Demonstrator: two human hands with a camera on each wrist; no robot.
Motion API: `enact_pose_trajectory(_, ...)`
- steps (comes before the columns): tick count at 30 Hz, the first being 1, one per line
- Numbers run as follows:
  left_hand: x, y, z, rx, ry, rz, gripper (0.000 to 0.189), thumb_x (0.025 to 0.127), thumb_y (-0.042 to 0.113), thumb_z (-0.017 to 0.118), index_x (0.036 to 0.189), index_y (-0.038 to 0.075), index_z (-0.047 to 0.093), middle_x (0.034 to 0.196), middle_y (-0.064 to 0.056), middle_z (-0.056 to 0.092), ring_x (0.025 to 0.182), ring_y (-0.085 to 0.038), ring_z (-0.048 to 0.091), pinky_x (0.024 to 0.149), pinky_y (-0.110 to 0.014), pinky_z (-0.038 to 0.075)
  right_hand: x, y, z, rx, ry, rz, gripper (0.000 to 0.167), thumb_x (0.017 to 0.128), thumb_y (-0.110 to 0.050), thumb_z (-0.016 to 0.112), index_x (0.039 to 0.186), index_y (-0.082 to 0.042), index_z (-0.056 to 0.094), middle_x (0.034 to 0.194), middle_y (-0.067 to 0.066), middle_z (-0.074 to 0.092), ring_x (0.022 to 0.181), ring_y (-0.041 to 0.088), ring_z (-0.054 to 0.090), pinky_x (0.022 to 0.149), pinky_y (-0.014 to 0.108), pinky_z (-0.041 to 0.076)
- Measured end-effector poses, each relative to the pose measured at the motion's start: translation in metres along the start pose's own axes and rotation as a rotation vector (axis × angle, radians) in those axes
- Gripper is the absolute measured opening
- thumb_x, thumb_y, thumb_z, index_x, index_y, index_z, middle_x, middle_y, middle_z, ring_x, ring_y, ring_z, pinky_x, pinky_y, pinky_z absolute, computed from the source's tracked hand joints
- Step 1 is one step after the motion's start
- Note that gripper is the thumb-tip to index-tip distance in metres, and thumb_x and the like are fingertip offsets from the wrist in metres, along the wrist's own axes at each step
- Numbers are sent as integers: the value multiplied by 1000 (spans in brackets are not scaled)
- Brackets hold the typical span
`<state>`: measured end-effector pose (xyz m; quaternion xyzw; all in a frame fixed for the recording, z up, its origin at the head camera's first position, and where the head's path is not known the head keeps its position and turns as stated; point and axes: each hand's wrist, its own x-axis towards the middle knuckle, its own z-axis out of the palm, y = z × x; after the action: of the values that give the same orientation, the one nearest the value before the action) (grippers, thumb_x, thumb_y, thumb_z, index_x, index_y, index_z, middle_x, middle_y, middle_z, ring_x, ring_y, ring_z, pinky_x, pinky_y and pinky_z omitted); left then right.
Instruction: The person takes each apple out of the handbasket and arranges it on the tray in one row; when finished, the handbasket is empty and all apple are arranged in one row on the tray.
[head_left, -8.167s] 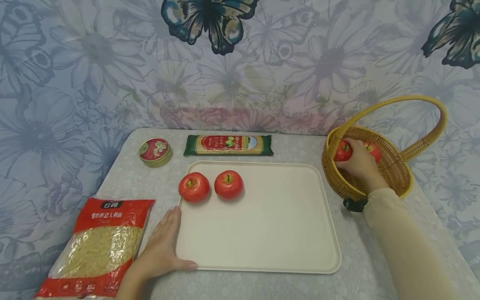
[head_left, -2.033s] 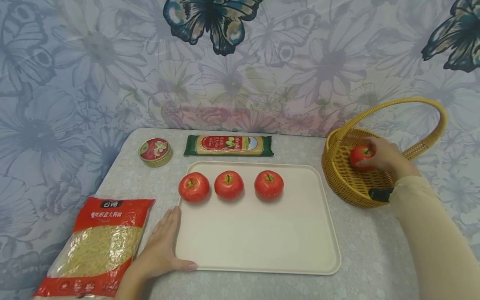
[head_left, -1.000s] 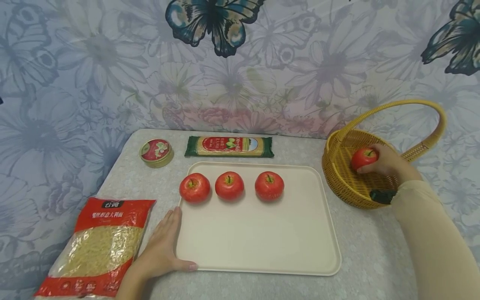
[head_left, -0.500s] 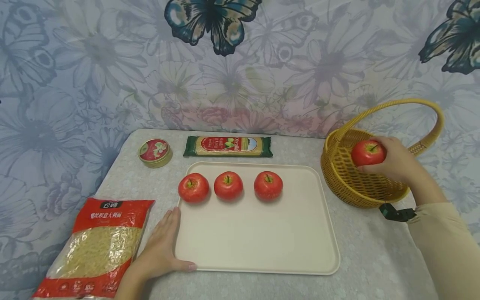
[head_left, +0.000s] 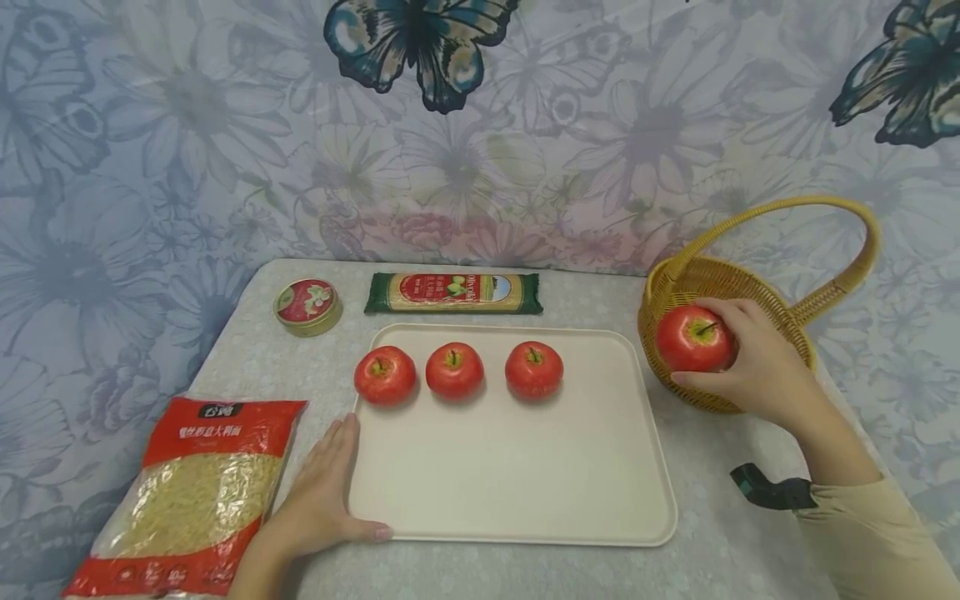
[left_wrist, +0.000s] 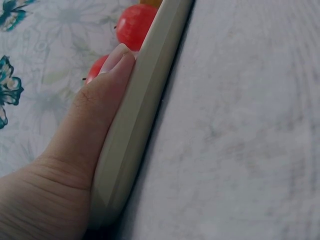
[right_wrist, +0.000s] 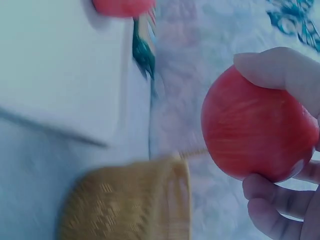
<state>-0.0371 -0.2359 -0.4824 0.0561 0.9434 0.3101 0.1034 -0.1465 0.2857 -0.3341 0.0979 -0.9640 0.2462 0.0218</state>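
Observation:
My right hand [head_left: 765, 367] grips a red apple [head_left: 693, 337] between thumb and fingers, above the near left side of the yellow wicker basket [head_left: 738, 279]. In the right wrist view the apple [right_wrist: 257, 130] appears raised above the basket [right_wrist: 115, 200]. Three more red apples, left [head_left: 385, 376], middle [head_left: 454, 371] and right [head_left: 534, 370], form a row along the far side of the cream tray [head_left: 510, 475]. My left hand [head_left: 315, 492] rests at the tray's near left corner, fingers straight along its left edge. Its thumb [left_wrist: 95, 110] lies against the tray's front side in the left wrist view.
Behind the tray lies a green-ended pack of spaghetti [head_left: 453, 293]. A round tin [head_left: 307, 307] stands at the far left. Beside my left hand is a red bag of pasta [head_left: 195, 492]. The basket's tall handle [head_left: 795, 201] arches up at the right.
A third apple has gone from the basket to the tray. My right hand has since gripped another in the basket, lifted it and moved left and nearer. My left hand stays put.

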Motion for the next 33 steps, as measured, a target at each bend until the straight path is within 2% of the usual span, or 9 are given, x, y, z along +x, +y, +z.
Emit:
enact_pose_trajectory(7,1,0,1,4,-2,-3,160,43,77,84,160,8,-1,167,-20,3,154,-43,1,119,-66,10,-3,-19,39,14,-45,-22,92,69,-44,89,144,-16,44,132,12,46,117,40,56,89,66,52)
enact_pose_trajectory(17,0,-2,1,-6,1,4,159,44,76,85,160,8,-1,167,-20,3,154,-42,1,121,-64,8,5,-15,93,-30,-115,-29,98,68,-40,90,150,-17,40,136,11,47,114,38,61,89,61,54)
enact_pose_trajectory(24,0,-1,0,-10,2,7,158,45,75,84,160,8,0,167,-21,4,154,-43,1,119,-66,9,9,-8,109,-40,-143,24,101,70,-46,87,153,-19,35,143,13,43,116,42,61,86,62,54)
enact_pose_trajectory(33,0,-1,0,-4,-7,-5,158,45,76,84,160,9,-1,167,-20,4,154,-42,0,120,-65,9,11,-6,112,19,-174,57,102,72,-45,87,155,-18,32,143,12,42,121,42,57,91,64,52)
